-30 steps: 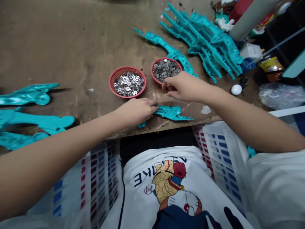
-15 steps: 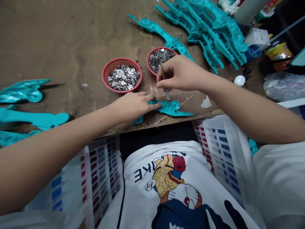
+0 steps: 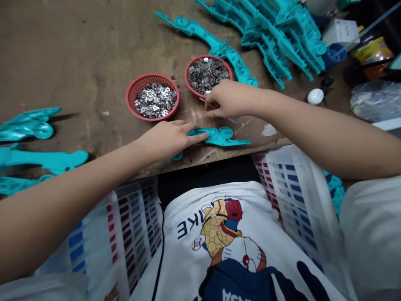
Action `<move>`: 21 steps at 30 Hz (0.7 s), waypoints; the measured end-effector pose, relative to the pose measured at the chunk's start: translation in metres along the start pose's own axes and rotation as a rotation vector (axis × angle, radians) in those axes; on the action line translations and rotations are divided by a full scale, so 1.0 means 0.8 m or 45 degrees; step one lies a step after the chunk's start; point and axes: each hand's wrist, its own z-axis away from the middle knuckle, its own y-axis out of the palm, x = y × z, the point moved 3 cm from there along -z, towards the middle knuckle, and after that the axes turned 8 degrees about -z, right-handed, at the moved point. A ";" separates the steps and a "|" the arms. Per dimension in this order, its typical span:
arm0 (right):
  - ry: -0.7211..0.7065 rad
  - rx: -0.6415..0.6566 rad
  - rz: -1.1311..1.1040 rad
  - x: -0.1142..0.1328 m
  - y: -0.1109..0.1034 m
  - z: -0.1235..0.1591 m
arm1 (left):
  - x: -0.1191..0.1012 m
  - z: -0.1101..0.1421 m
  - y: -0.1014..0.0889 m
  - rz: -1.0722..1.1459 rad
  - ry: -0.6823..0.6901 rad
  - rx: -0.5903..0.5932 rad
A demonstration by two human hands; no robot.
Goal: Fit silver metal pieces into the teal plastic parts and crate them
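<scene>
My left hand (image 3: 167, 140) lies on a flat teal plastic part (image 3: 221, 137), its fingers pressing the part onto the scarred wooden workbench (image 3: 78, 62). My right hand (image 3: 228, 99) pinches a thin pointed tool (image 3: 216, 108) with a clear handle. Its tip lies close to the rim of a red mesh basket (image 3: 208, 56) heaped with small silver metal pieces. A second red mesh basket (image 3: 152, 75) with the same pieces stands to the left, just above my left hand. The middle of the tool is hidden by my fingers.
Teal plastic parts are piled at the back right (image 3: 275, 37), with more at the left (image 3: 40, 158). Past them stand a blue cup (image 3: 334, 56), a white egg-shaped object (image 3: 315, 96) and a plastic bag (image 3: 376, 100). White crates (image 3: 291, 196) stand below the bench edge.
My right hand has moved left toward the basket, and the tool has tipped from steep to nearly flat. My left hand stays on the teal part, while the view has shifted slightly.
</scene>
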 end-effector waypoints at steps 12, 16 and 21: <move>0.093 0.073 0.088 -0.026 0.022 -0.016 | -0.003 -0.001 0.001 0.001 -0.029 0.017; 0.041 0.066 0.056 -0.028 0.019 -0.013 | -0.003 -0.003 0.002 0.022 -0.041 0.025; 0.134 0.039 0.124 0.000 -0.001 0.005 | 0.003 -0.003 0.016 0.164 -0.052 -0.125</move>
